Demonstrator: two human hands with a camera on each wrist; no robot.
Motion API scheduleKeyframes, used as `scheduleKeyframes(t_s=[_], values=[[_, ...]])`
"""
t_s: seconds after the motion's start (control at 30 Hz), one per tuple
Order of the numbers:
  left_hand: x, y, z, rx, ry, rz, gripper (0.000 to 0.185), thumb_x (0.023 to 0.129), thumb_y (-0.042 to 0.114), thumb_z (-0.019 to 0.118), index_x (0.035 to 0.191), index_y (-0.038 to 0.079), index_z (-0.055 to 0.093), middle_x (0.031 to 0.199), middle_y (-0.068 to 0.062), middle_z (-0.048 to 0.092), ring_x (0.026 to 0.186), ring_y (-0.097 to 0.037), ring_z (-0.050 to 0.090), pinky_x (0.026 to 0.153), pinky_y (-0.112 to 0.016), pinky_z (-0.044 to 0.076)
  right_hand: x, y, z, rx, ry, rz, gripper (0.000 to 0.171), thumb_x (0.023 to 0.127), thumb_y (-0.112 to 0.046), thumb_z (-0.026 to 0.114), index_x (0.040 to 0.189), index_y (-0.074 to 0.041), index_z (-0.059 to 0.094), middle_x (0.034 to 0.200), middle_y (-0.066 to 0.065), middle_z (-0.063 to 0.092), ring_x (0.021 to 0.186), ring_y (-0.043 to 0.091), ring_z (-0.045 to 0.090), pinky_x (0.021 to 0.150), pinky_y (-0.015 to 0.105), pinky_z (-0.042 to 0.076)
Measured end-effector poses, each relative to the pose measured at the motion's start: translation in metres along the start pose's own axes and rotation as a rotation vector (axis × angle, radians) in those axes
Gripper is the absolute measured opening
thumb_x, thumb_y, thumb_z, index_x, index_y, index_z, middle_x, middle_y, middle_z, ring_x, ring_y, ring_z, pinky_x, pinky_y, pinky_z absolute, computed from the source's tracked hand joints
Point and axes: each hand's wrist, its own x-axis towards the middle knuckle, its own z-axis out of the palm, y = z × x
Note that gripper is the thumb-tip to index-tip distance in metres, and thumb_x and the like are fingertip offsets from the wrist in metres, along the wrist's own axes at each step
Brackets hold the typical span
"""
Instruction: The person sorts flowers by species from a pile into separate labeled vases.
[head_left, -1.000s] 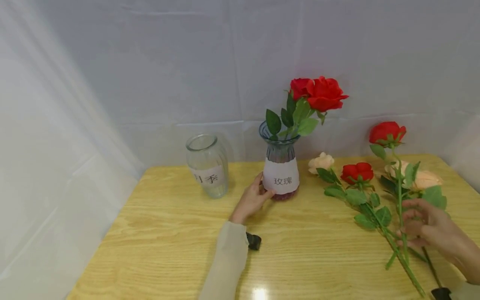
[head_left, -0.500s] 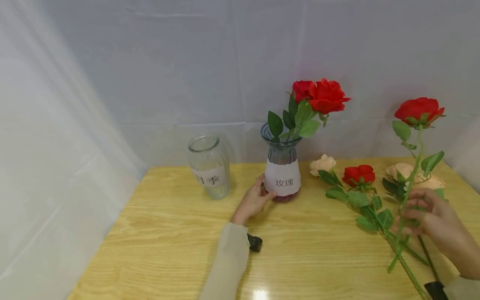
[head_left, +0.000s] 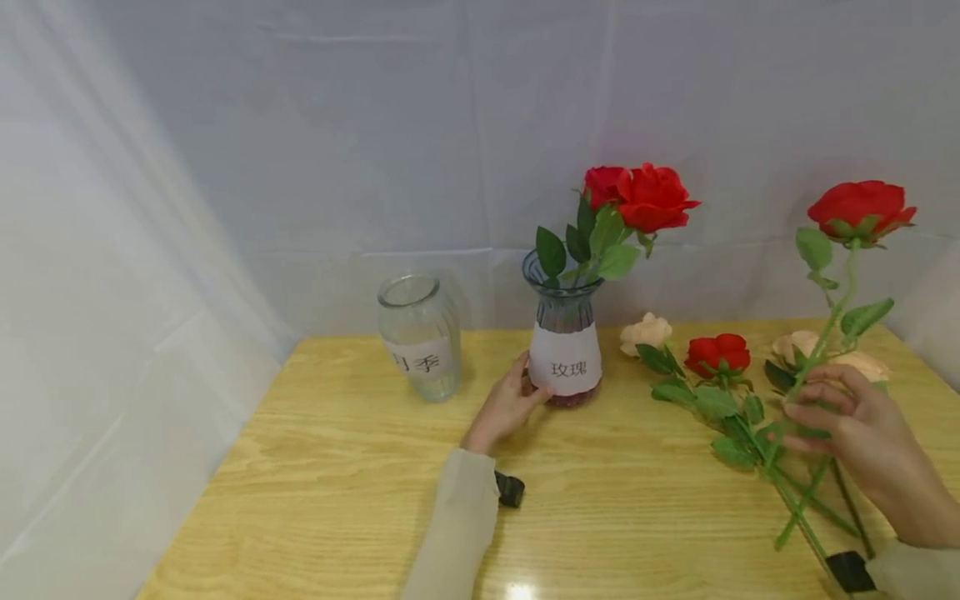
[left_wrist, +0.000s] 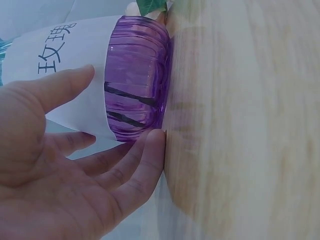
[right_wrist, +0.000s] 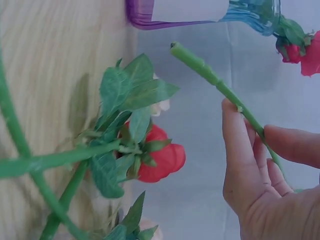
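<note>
My left hand holds the lower part of a blue-and-purple glass vase, thumb on its white label and fingers on the far side. The vase stands upright on the table, with two red roses leaning out to the right. At the right, my right hand pinches the green stem of a red rose between thumb and fingers. That bloom points up, raised above the flowers on the table. In the right wrist view the cut stem end sticks out beyond my fingertips.
A clear glass vase with a label stands to the left. On the wooden table lie another red rose, a small peach flower and more peach blooms, with crossing stems. A pale cloth hangs behind.
My right hand has lifted the red rose up from the other flowers; its bloom has risen and moved right. The left hand stays at the vase.
</note>
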Motion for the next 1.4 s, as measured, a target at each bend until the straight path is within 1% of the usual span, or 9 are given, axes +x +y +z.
scheduleKeyframes(t_s=[0.1, 0.23, 0.37, 0.57, 0.77, 0.97, 1.1, 1.23, 1.4], values=[[0.000, 0.000, 0.001, -0.004, -0.001, 0.006, 0.072, 0.101, 0.016, 0.065, 0.157, -0.007, 0.024, 0.150, -0.030, 0.043, 0.129, -0.042, 0.053, 0.107, -0.048, 0.043, 0.003, -0.003, 0.003, 0.052, -0.007, -0.048, 0.035, 0.099, 0.014, 0.051, 0.119, -0.012, 0.040, 0.097, -0.004, 0.056, 0.084, 0.010, 0.063, 0.066, 0.030, 0.060], [0.000, -0.001, 0.001, -0.001, -0.005, 0.010, 0.072, 0.102, 0.017, 0.064, 0.157, -0.007, 0.023, 0.150, -0.030, 0.043, 0.129, -0.042, 0.053, 0.106, -0.048, 0.044, 0.006, -0.006, 0.007, 0.187, -0.019, -0.107, 0.038, 0.097, 0.019, 0.050, 0.119, -0.010, 0.042, 0.097, -0.002, 0.059, 0.086, 0.012, 0.064, 0.067, 0.032, 0.061], [0.000, -0.002, 0.001, 0.002, -0.003, 0.009, 0.072, 0.101, 0.016, 0.065, 0.157, -0.007, 0.024, 0.150, -0.030, 0.043, 0.130, -0.042, 0.053, 0.106, -0.048, 0.044, 0.010, -0.010, 0.014, 0.286, -0.014, -0.132, 0.041, 0.095, 0.022, 0.051, 0.121, -0.009, 0.043, 0.095, 0.000, 0.061, 0.084, 0.015, 0.065, 0.067, 0.034, 0.061], [0.000, -0.003, 0.003, 0.008, -0.001, 0.015, 0.072, 0.101, 0.015, 0.065, 0.156, -0.007, 0.025, 0.150, -0.030, 0.044, 0.129, -0.042, 0.053, 0.105, -0.049, 0.044, 0.014, -0.017, 0.026, 0.319, 0.037, -0.117, 0.041, 0.092, 0.024, 0.054, 0.118, -0.006, 0.041, 0.089, 0.001, 0.062, 0.080, 0.016, 0.067, 0.065, 0.035, 0.061], [0.000, -0.003, 0.004, 0.005, -0.004, 0.020, 0.071, 0.101, 0.015, 0.065, 0.156, -0.006, 0.026, 0.149, -0.029, 0.045, 0.129, -0.042, 0.054, 0.105, -0.049, 0.045, 0.017, -0.026, 0.036, 0.395, 0.043, -0.083, 0.029, 0.098, 0.014, 0.055, 0.117, -0.004, 0.042, 0.091, 0.005, 0.061, 0.083, 0.019, 0.069, 0.068, 0.039, 0.061], [0.001, -0.003, 0.004, 0.008, -0.006, 0.022, 0.071, 0.101, 0.014, 0.065, 0.156, -0.007, 0.025, 0.149, -0.030, 0.045, 0.128, -0.042, 0.054, 0.104, -0.049, 0.045, 0.022, -0.029, 0.046, 0.492, 0.080, -0.129, 0.032, 0.096, 0.016, 0.055, 0.116, -0.002, 0.038, 0.087, 0.006, 0.061, 0.078, 0.022, 0.068, 0.067, 0.041, 0.061], [0.001, -0.003, 0.005, 0.016, -0.010, 0.019, 0.071, 0.101, 0.015, 0.065, 0.156, -0.007, 0.025, 0.149, -0.030, 0.045, 0.127, -0.042, 0.054, 0.103, -0.049, 0.046, 0.024, -0.030, 0.052, 0.564, 0.107, -0.163, 0.032, 0.095, 0.019, 0.054, 0.113, -0.003, 0.041, 0.086, 0.006, 0.060, 0.076, 0.022, 0.066, 0.066, 0.043, 0.061], [0.000, -0.002, 0.003, 0.016, -0.006, 0.024, 0.071, 0.101, 0.015, 0.064, 0.156, -0.007, 0.025, 0.148, -0.030, 0.046, 0.126, -0.041, 0.055, 0.103, -0.049, 0.046, 0.027, -0.032, 0.061, 0.595, 0.129, -0.198, 0.031, 0.094, 0.018, 0.056, 0.112, -0.004, 0.044, 0.087, 0.006, 0.059, 0.078, 0.022, 0.064, 0.066, 0.043, 0.061], [0.000, -0.002, 0.000, 0.024, 0.001, 0.024, 0.071, 0.102, 0.016, 0.064, 0.156, -0.007, 0.025, 0.147, -0.030, 0.046, 0.125, -0.040, 0.056, 0.100, -0.049, 0.048, 0.032, -0.039, 0.074, 0.597, 0.177, -0.231, 0.034, 0.093, 0.017, 0.060, 0.112, -0.004, 0.042, 0.086, 0.006, 0.055, 0.078, 0.021, 0.062, 0.066, 0.043, 0.061]])
